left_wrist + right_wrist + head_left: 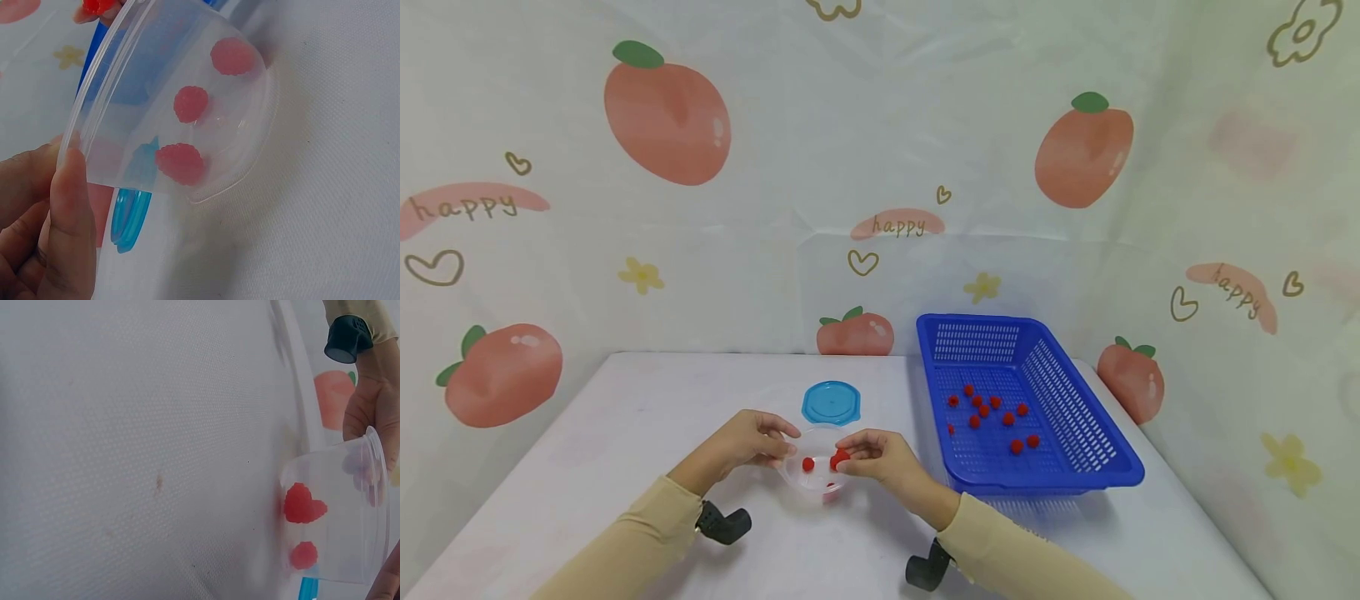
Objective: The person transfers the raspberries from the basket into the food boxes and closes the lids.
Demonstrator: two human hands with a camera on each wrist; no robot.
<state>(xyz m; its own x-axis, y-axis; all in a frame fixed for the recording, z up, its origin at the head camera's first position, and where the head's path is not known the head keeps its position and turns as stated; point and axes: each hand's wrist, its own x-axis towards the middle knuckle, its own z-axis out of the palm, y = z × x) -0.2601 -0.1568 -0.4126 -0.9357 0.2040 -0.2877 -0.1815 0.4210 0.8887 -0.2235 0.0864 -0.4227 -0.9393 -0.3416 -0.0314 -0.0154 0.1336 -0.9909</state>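
Observation:
A clear plastic bowl [816, 439] stands in front of me, tilted a little in the left wrist view. My left hand [752, 440] pinches its left rim between thumb and fingers. Through the bowl's wall, several red raspberries [190, 104] show low inside it. At the bowl's right rim, my right hand [883, 462] pinches another raspberry [839, 459] between thumb and fingertips. That held raspberry [98, 6] also shows at the top edge of the left wrist view, beyond the bowl's rim. The right wrist view shows the bowl [340, 512] from the side.
Just behind the bowl lies a blue lid [831, 402]. To the right stands a blue plastic basket [1060, 477] with several raspberries [984, 411] scattered over its floor. A white cloth covers the table [647, 417], and a printed curtain [760, 283] hangs behind it.

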